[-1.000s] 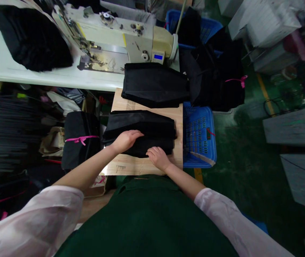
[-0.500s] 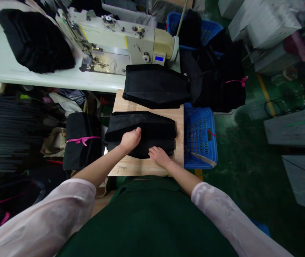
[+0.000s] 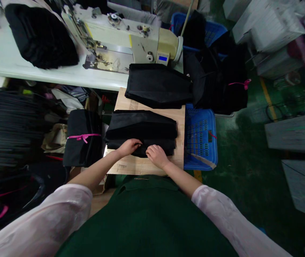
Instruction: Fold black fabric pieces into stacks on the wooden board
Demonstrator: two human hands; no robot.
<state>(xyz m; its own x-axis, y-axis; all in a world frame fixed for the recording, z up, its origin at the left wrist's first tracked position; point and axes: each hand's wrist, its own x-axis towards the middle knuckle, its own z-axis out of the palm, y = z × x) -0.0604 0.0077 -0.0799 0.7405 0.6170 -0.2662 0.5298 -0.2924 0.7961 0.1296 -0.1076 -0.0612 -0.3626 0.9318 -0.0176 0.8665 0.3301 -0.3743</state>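
Green apron (image 3: 147, 221) and sheer pale pink sleeves (image 3: 34, 225) along the bottom of the view, both cut off by the frame. Left hand (image 3: 129, 147) and right hand (image 3: 156, 157) close together, palms down, fingers slightly curled on the near edge of a folded stack of black cloth (image 3: 141, 130); no telling whether either one pinches it. Stack lying flat on a pale wooden board (image 3: 180, 142), with a second folded black piece (image 3: 158, 85) just beyond. Right of the board, a blue plastic crate (image 3: 200, 139) with a mesh bottom, holding a strip of pale card and a small red tag, its far end hidden under a heap of black cloth (image 3: 222, 82) with a pink ribbon (image 3: 239, 84). Left of the board, a black bundle (image 3: 83, 142) tied with another pink ribbon (image 3: 84, 137); dark stacks (image 3: 8, 125) past it, too blurred to make out. Farther off, a cream industrial sewing machine (image 3: 131, 39) on a white table (image 3: 48, 76), a black pile (image 3: 40, 37) beside it, and a second blue crate (image 3: 211, 26) holding black cloth (image 3: 194, 30), partly hidden.
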